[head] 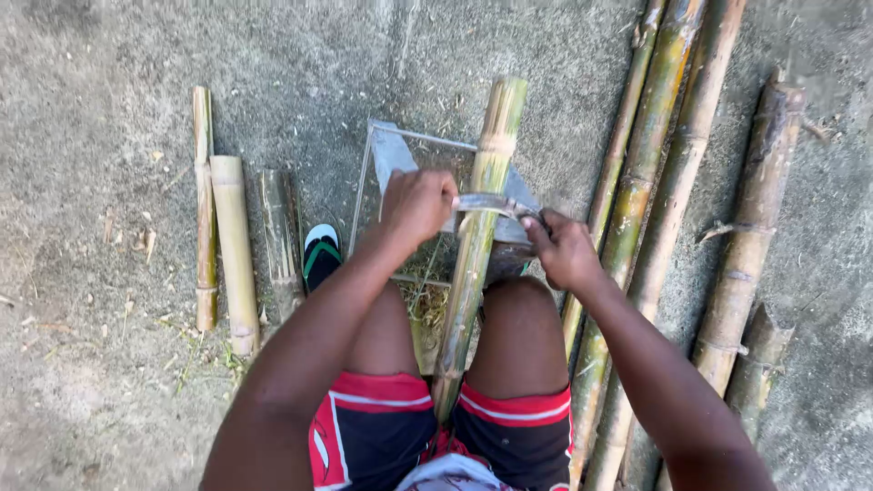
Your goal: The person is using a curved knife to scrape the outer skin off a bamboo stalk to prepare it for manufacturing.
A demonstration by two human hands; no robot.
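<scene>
Bamboo pole (479,245) runs between the person's knees, long axis pointing away from the body and tilted slightly right, far end resting up on a metal frame stand (386,150). Near end disappears between the thighs. Curved blade (486,204) lies crosswise on the pole, roughly at right angles to the long axis, about midway along the visible length.

Left hand (416,207) fist wrapped tight on the blade's left end, fingers curled shut around it. Right hand (564,250) pinches the blade's right end, fingers closed on it (the exact handle shape is hidden under the fingers). Hands sit either side of the pole, left one a bit further from the body, both about equally near the pole; pole lies directly between them.

Outward: three short bamboo pieces (235,250) lie on the concrete ground (91,182) to the left, parallel, well apart from the hands. Sandal (320,255), black with white and green, just beside the stand's left edge. Long bamboo poles (655,200) stacked on the right, running the same way as the held pole, the nearest just beside the right hand. Dry shavings under the stand. Red and black shorts (382,427) at bottom. No packages, labels or signs in view.
</scene>
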